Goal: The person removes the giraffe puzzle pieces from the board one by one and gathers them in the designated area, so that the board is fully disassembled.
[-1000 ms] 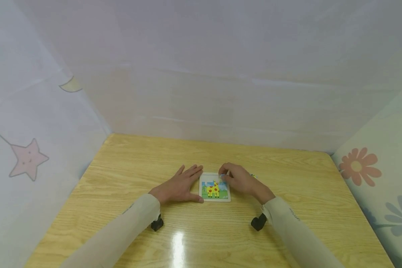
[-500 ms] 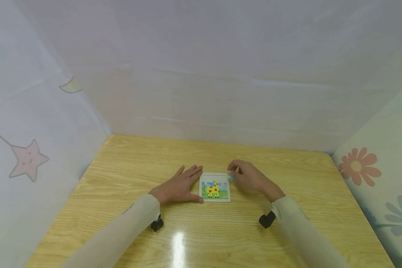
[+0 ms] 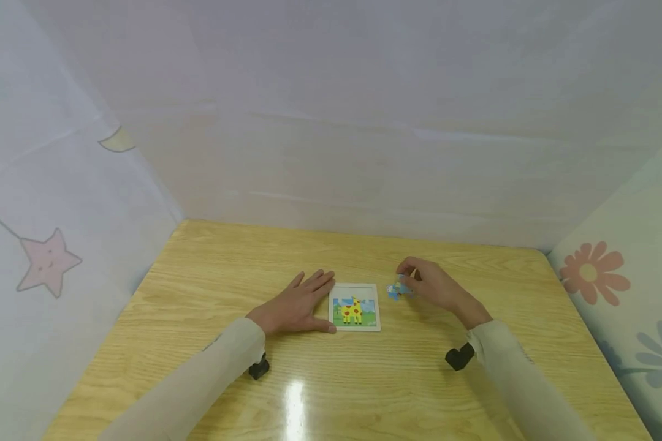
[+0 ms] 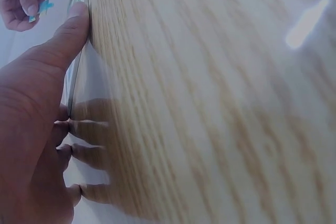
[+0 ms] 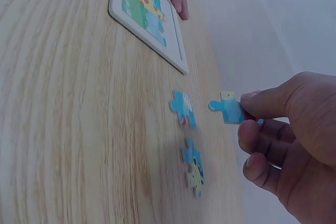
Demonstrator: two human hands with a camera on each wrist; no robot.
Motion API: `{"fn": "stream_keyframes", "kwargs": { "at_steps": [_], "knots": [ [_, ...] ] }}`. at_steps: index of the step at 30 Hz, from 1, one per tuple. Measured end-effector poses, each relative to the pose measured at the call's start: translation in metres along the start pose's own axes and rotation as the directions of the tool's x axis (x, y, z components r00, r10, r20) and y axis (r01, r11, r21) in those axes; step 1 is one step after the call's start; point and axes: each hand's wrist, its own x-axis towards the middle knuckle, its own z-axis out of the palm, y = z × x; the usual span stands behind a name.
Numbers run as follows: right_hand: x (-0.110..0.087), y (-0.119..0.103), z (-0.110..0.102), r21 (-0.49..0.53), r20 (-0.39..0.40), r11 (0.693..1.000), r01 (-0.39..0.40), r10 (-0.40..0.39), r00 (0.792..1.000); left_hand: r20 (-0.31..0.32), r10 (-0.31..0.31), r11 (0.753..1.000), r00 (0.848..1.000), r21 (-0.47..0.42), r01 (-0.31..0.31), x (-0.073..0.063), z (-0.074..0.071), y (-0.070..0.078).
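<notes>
Left hand (image 3: 294, 308) along tray edge (image 3: 331, 311); right hand (image 3: 437, 286) pinches piece (image 5: 231, 110) apart.

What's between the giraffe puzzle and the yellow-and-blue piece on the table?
A mostly blue piece lies between the giraffe puzzle and the yellow-and-blue piece. The right wrist view shows it.

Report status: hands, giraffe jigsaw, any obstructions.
Left fingers alongside giraffe jigsaw; right fingers pinching jigsaw piece. Jigsaw's top strip bare. Two loose pieces nearby, apparently not blocking.
</notes>
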Motion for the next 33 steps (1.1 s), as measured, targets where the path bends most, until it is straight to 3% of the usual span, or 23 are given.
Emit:
{"fn": "stream_keyframes", "kwargs": {
  "at_steps": [14, 22, 33],
  "knots": [
    [-0.016, 0.027, -0.019, -0.024, -0.016, 0.999, -0.040, 0.040, 0.999, 0.004, -0.010, 1.000, 1.000, 0.013, 0.010, 0.002, -0.002, 0.002],
    [-0.022, 0.035, -0.027, -0.001, 0.007, 0.994, -0.106, 0.106, 0.994, 0.010, -0.010, 1.000, 1.000, 0.010, 0.010, 0.001, -0.002, 0.003],
    [-0.026, 0.041, -0.031, -0.014, 0.035, 0.992, -0.125, 0.126, 0.991, 0.020, -0.020, 1.000, 1.000, 0.004, 0.020, -0.002, -0.002, 0.004]
  ]
}}
